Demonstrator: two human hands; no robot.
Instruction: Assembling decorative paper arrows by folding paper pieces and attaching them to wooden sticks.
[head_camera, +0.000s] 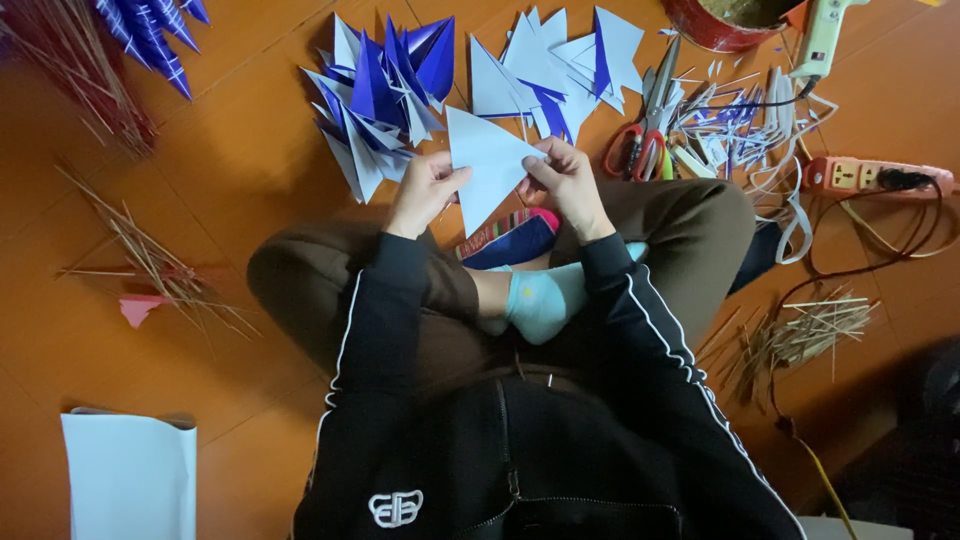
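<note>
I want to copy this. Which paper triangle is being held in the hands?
The pale triangle pinched between the left hand and right hand; the other triangles lie piled on the floor.

Scissors (640, 140) lie right of paper triangles (385, 95).

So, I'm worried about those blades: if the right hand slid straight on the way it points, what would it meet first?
Probably not the scissors. The right hand points up-left across the white paper triangle it pinches; beyond that lies the pile of folded blue-and-white paper pieces.
</note>
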